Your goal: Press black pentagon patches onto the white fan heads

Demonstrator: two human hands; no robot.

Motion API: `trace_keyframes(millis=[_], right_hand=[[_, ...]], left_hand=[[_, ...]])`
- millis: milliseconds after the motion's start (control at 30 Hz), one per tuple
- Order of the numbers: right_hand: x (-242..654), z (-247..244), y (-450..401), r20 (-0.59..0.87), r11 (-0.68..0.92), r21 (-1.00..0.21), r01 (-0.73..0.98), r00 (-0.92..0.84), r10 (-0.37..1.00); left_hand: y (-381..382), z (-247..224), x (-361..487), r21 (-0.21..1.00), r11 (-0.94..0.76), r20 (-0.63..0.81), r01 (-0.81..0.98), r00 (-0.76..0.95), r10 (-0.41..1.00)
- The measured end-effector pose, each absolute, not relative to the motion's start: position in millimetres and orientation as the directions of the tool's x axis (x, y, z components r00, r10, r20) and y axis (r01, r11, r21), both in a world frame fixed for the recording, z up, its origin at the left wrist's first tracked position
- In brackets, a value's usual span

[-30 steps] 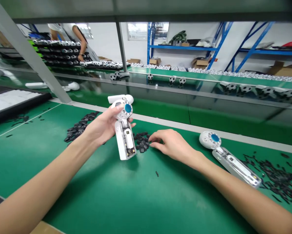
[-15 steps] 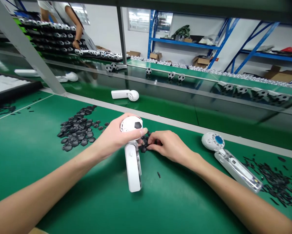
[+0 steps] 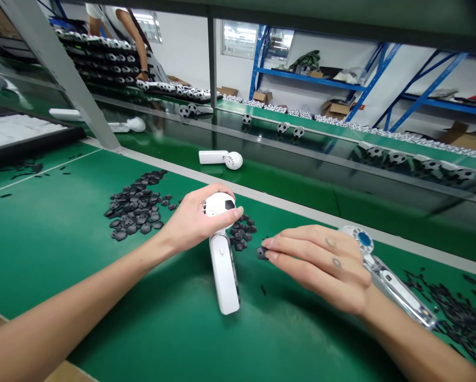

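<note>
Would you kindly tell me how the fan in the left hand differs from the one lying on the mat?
The held fan has a soccer-ball head; the lying fan shows a bare blue hub. The held fan's handle is closed; the lying fan's is open, exposing inner parts. Both are white.

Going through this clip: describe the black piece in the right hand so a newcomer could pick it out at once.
On the green workbench, the left hand holds a white device with a soccer-ball head. Just right of it sits a small heap of black pieces. The one to find is the single black piece pinched by the right hand, held apart from the heap.
</note>
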State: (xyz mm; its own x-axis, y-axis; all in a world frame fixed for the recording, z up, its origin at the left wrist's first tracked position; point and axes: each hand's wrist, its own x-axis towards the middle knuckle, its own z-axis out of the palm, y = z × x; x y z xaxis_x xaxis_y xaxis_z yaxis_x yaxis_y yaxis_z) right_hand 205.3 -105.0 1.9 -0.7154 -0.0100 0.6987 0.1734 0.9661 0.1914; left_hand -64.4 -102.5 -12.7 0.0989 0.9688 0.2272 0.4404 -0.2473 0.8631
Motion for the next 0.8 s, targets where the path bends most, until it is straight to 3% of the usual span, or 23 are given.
trace_keyframes(millis=[100,300,500,800], right_hand=[[202.1,-0.4,-103.6,0.716,0.977,0.15,0.15,-0.698,-0.002],[189.7,-14.3,-101.9,0.779,0.973,-0.083,0.215,-0.595,0.198],[180.9,-25.8,-104.3,0.644,0.839,-0.539,0.077,-0.604,0.469],[169.0,-45.2,-114.2,0.384,0.528,-0.836,0.147,-0.531,0.756]], left_hand=[[-104.6,-18.0,-60.2,0.93,-0.109,0.076,0.351,0.108,0.991],[-113.9,-29.0,-44.1,0.969,0.144,-0.19,0.2,0.233,0.954],[-118.7,-30.7,-40.3,0.97,0.025,-0.086,0.24,0.247,0.965],[-119.0,-41.8,-36.3,0.986,0.072,-0.106,0.151,0.23,0.967]])
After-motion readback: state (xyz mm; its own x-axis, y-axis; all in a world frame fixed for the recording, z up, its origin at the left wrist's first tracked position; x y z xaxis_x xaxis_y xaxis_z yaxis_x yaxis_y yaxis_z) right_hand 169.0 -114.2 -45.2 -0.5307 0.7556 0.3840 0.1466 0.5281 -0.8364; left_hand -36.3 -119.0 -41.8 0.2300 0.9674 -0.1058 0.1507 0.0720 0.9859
